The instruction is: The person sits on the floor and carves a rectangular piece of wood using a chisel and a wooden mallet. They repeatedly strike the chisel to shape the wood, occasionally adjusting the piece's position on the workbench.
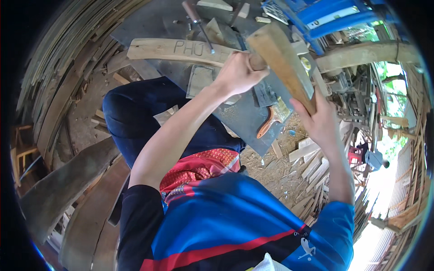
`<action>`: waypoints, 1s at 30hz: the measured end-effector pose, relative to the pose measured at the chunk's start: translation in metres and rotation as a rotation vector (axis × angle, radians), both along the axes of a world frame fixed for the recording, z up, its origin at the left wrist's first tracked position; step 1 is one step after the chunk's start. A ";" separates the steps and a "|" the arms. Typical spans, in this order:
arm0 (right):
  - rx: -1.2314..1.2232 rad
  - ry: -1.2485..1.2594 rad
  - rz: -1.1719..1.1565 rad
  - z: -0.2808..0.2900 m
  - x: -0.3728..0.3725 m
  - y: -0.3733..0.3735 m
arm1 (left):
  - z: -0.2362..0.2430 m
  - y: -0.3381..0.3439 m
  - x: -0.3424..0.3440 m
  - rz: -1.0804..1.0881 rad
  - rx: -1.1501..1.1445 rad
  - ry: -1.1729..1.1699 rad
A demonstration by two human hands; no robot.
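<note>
In my closed left hand (239, 74) is a wooden-handled chisel (258, 62); only the round butt shows, and its blade is hidden. My right hand (320, 118) grips the narrow end of a flat wooden mallet (282, 56). The mallet's wide head overlaps the view just beside the chisel butt; whether they touch I cannot tell. Beneath my left hand, a long pale board (153, 49) with carved letters lies across the dark work surface (244, 128). A long slim tool with a dark handle (192, 12) reaches over the board.
A paintbrush with an orange handle (270, 123) lies near the surface's edge. Wood offcuts (312, 158) cover the floor at right. Stacked planks (54, 58) stand at left. A blue metal frame (330, 25) rises at far right. Another person (374, 159) is in the distance.
</note>
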State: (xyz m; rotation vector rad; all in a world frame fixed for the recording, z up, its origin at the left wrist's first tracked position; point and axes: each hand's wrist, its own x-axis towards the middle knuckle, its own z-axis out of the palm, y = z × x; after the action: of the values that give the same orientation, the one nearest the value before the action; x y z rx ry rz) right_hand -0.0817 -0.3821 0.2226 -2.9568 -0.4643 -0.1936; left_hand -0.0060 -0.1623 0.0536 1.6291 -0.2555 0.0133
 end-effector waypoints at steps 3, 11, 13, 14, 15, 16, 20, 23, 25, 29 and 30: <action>0.170 -0.017 0.023 0.024 0.014 0.004 | -0.010 -0.001 0.004 0.174 0.027 -0.210; -0.050 0.082 0.023 0.009 0.018 0.014 | -0.008 -0.003 0.003 0.047 -0.021 -0.133; 0.214 0.080 -0.076 0.037 0.021 0.007 | -0.001 0.004 0.006 0.055 0.038 -0.041; 0.350 0.126 -0.181 0.052 0.023 0.003 | 0.001 0.005 0.001 0.048 0.060 0.021; 0.579 0.100 -0.127 0.061 0.021 0.001 | 0.021 0.012 -0.003 0.004 0.065 0.058; 0.527 0.099 -0.089 0.055 0.018 0.003 | 0.019 0.012 -0.004 0.007 0.050 0.042; -0.139 0.120 -0.088 0.010 0.005 0.017 | 0.002 -0.009 -0.005 0.104 -0.101 -0.168; 0.194 0.021 -0.137 0.042 0.015 0.011 | 0.004 -0.003 -0.006 0.099 -0.044 -0.006; 0.557 -0.042 -0.119 0.056 0.014 0.012 | 0.006 0.004 -0.004 0.051 -0.053 0.022; 0.451 -0.169 0.045 0.021 0.014 0.015 | 0.007 0.001 -0.005 0.026 -0.135 -0.009; 0.261 -0.167 0.140 -0.010 0.014 0.003 | 0.006 -0.006 -0.005 0.029 -0.156 -0.012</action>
State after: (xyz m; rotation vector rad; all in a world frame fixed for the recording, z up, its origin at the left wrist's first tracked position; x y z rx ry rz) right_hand -0.0674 -0.3794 0.2126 -2.6530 -0.6136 -0.4507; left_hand -0.0114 -0.1681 0.0595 1.4774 -0.2348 0.0637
